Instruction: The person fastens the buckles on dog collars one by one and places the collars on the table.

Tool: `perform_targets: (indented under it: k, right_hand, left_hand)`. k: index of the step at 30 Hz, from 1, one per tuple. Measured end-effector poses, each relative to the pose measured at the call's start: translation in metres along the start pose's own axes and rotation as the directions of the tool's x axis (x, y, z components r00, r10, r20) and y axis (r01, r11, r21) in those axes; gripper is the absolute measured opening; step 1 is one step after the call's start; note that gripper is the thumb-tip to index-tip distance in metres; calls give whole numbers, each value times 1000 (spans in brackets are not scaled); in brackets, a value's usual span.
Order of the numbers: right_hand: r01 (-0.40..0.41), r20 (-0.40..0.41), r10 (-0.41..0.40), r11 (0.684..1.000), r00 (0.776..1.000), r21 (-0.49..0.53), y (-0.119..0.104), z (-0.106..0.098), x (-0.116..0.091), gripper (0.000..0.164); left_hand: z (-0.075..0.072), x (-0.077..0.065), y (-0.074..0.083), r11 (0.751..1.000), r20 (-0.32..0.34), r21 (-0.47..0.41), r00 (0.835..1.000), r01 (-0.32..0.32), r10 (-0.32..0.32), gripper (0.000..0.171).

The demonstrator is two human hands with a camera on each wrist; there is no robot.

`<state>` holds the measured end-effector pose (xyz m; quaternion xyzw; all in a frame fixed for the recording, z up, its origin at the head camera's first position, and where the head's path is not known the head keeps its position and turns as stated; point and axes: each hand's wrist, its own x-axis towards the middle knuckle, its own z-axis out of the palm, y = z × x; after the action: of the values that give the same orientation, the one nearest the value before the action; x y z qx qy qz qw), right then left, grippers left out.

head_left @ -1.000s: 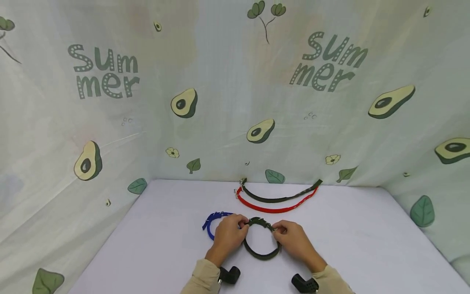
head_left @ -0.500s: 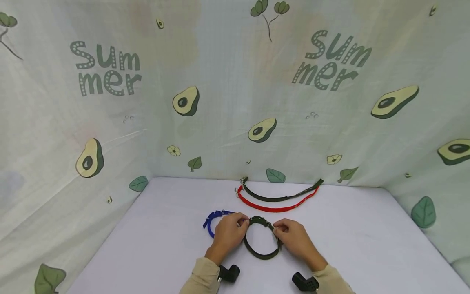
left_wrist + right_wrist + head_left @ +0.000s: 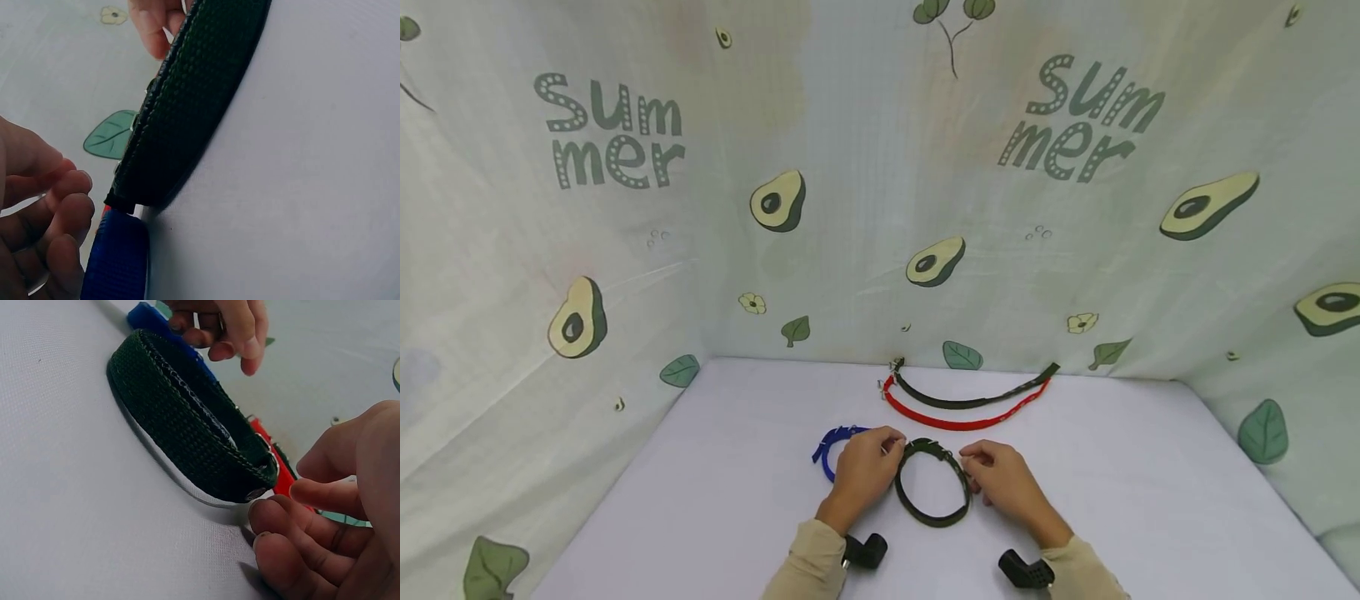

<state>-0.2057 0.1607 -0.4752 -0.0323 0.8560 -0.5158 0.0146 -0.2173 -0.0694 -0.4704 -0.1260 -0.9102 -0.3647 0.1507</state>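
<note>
A dark green dog collar (image 3: pixel 934 522), buckled into a ring, stands on its edge on the white table between my hands. My left hand (image 3: pixel 861 471) is at its upper left, with fingers loosely bent and apart from the strap in the left wrist view. On the other side, my right hand (image 3: pixel 1006 482) has relaxed fingers, the tips just off the band in the right wrist view. A blue collar (image 3: pixel 825 460), also closed in a loop, sits to the left, partly hidden behind my left hand. Its band (image 3: pixel 117 256) meets the green one in the left wrist view.
Farther back, a red collar (image 3: pixel 958 426) and another dark green collar (image 3: pixel 951 405) lie unbuckled in curves, one behind the other. A printed cloth (image 3: pixel 850 167) hangs behind and beside the white table (image 3: pixel 1135 475). Black wrist cameras (image 3: pixel 867 551) are strapped at both sleeves.
My fingers have let go of the green collar's strap. The right hand has drawn slightly away from it, and the left has loosened beside it. The ring stays almost where it was.
</note>
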Motion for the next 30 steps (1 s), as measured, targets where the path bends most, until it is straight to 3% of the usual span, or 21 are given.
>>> perform_targets:
  k: [6, 13, 21, 30]
  right_hand:
    - [-9, -10, 9, 1000, 1000, -11, -1, -6, 0, 14]
    - [-39, -42, 37, 997, 998, -64, 5, -27, 2, 15]
    - [-57, -104, 45, 991, 994, -118, 12, -50, 23, 18]
    - [-55, -126, 39, 990, 991, -130, 15, -60, 33, 21]
  left_hand:
    - [0, 2, 4, 1000, 52, -12, 999, 5, -5, 11]
    - [1, 4, 15, 999, 128, 8, 991, -44, 43, 12]
    - [-10, 32, 24, 996, 194, 26, 978, -89, 82, 14]
    - [-22, 49, 14, 995, 248, 70, 967, -78, 58, 14]
